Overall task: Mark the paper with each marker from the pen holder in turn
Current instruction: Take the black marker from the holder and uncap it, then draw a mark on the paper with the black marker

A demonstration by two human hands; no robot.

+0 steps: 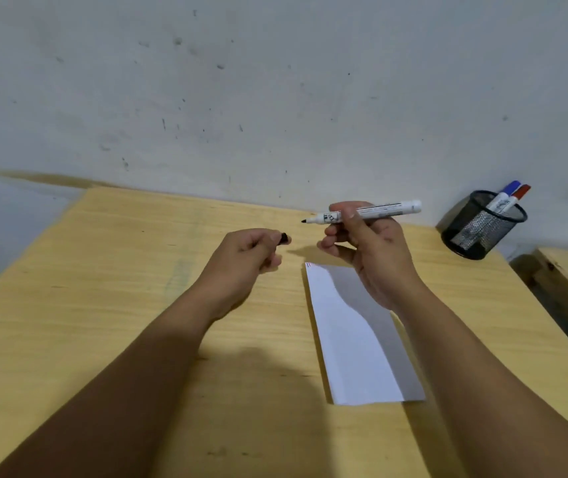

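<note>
Two hands: right (368, 250) holds one marker (379, 211), left (248, 257) its cap (284, 239).

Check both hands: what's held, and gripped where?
Right hand holds the uncapped black marker around mid-barrel, tip pointing left above the paper. Left hand pinches its black cap at the fingertips.
</note>
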